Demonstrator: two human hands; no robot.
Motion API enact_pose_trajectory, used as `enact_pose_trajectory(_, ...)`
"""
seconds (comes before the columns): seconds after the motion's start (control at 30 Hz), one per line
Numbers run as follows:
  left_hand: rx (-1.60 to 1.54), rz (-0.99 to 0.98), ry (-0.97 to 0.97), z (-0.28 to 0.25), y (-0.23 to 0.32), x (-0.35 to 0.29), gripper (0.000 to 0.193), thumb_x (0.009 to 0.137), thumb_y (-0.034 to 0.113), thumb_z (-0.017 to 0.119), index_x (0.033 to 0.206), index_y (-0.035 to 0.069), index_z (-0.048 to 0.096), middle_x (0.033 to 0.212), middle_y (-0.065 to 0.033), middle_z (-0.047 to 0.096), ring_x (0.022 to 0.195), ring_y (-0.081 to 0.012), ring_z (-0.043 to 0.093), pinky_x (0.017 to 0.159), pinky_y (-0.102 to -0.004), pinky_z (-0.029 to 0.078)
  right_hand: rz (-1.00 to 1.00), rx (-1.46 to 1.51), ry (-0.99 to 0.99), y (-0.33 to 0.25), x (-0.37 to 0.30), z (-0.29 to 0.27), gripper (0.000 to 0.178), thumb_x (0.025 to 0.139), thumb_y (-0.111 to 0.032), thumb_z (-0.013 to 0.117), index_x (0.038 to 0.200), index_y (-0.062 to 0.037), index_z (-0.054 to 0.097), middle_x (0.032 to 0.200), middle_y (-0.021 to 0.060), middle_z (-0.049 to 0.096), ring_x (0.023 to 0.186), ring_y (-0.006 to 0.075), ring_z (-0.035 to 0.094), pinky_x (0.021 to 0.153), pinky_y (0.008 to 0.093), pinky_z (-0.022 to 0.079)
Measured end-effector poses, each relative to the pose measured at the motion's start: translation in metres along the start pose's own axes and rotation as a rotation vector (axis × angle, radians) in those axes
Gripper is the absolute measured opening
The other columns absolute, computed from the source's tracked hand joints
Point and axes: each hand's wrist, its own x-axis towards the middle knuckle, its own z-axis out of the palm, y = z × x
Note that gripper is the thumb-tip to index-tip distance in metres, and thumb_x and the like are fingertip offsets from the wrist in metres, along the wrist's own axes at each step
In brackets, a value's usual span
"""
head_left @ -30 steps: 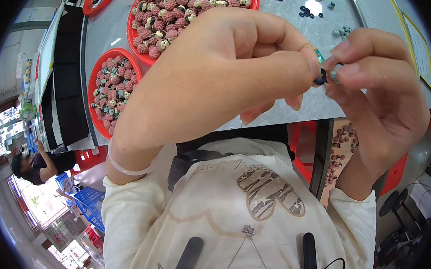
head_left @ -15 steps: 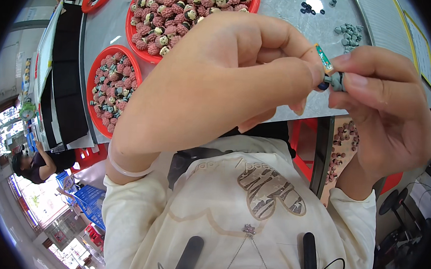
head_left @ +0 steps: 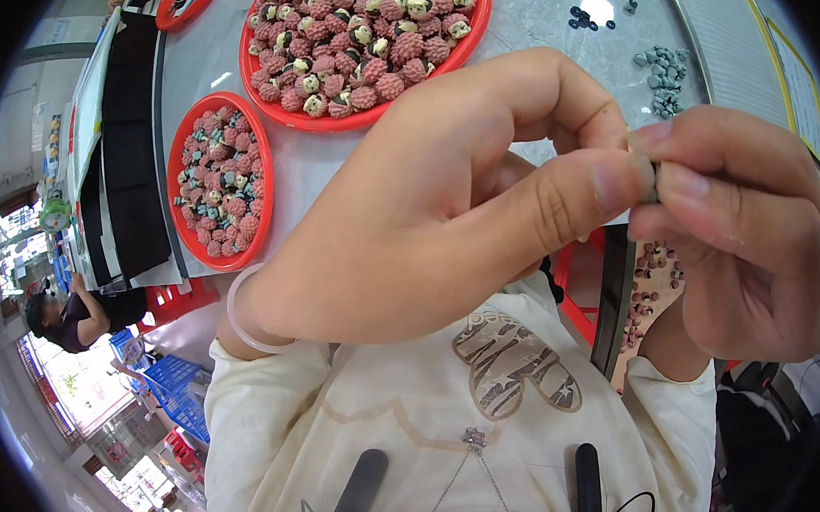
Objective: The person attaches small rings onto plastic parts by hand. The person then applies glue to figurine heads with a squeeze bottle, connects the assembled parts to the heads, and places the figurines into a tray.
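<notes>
My left hand [head_left: 489, 195] and my right hand [head_left: 745, 230] meet at the right, above the table's near edge. Thumbs and forefingers of both hands are closed on one small grey-green figure part [head_left: 651, 184]. Only a sliver of it shows; fingertips hide the rest. No dark blue ring or green printed piece is visible at my fingers now. Beyond my right hand lies a pile of similar grey-green parts [head_left: 667, 76] on the table. Several dark blue rings [head_left: 584, 20] are scattered farther off.
Left of my hands stand a large red basin [head_left: 252, 73] of pink textured figure pieces with cream faces and a smaller red basin [head_left: 173, 162] of mixed pink and grey-green pieces. Below the table's edge, brownish pieces [head_left: 648, 275] lie on a board. A person [head_left: 78, 315] is at far left.
My fingertips have come together over the grey-green part, covering it. The dark blue ring and green printed piece seen at my left fingertips are hidden now. My left forearm has shifted slightly lower.
</notes>
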Motion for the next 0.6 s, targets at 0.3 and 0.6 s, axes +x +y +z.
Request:
enact_pose_trajectory(0.3, 0.702, 0.375, 0.092, -0.013, 0.003, 0.008, 0.019, 0.081, 0.01, 0.051, 0.094, -0.003, 0.046, 0.073, -0.0004, 0.05, 0.055, -0.0015, 0.041, 0.048, -0.0135, 0.03, 0.105, 0.352, 0.261, 0.052, -0.008, 0.002, 0.019, 0.077, -0.002, 0.057, 0.095, 0.0028, 0.054, 0.09, 0.0134, 0.055, 0.076, 0.014, 0.054, 0.067, 0.0236, 0.044)
enact_pose_trajectory(0.6, 1.056, 0.07, 0.229, -0.03, 0.034, 0.078, 0.017, 0.077, 0.012, 0.056, 0.083, -0.004, 0.057, 0.071, -0.0093, 0.059, 0.057, -0.0084, 0.051, 0.055, -0.0191, 0.042, 0.634, -0.112, 0.114, 0.152, -0.01, -0.025, 0.018, 0.073, -0.009, 0.059, 0.089, 0.0005, 0.059, 0.077, 0.0043, 0.059, 0.072, 0.0103, 0.056, 0.068, 0.0215, 0.043)
